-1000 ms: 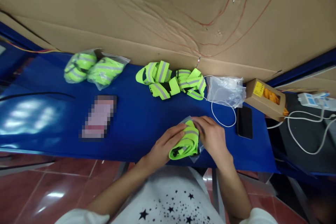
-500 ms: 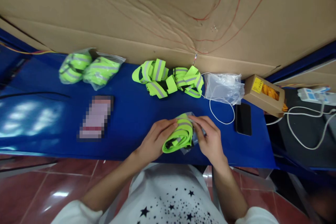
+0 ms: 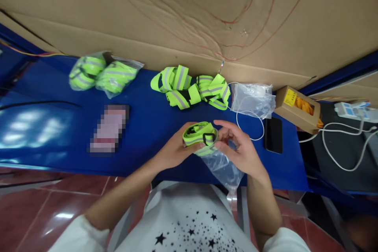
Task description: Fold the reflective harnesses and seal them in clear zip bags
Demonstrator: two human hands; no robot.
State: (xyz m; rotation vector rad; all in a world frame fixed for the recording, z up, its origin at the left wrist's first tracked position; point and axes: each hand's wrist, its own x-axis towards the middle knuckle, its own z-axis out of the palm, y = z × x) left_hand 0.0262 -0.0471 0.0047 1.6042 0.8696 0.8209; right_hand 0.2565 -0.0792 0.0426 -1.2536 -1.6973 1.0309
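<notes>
turning the rolled strap (image 3: 198, 137) has changed its face to you: half a second ago its spiral end pointed down toward you, and now that end points up, the black buckle (image 3: 209, 138) showing on the near side. the clear bag (image 3: 226, 170), earlier mostly tucked behind the roll, now hangs from it toward your shirt (image 3: 189, 220). your left hand (image 3: 174, 145) holds the roll, fingers narrow around it; your right hand (image 3: 238, 147) has index finger and thumb spread at its right side, though you cannot tell whether the curled fingers pinch the bag. the roll sits between your hands, over the near part of the blue table (image 3: 147, 126), with cardboard (image 3: 124, 19) behind and red tiles (image 3: 59, 212) below. its flattened coil's long axis runs left to right, slightly farther from you at the right.
</notes>
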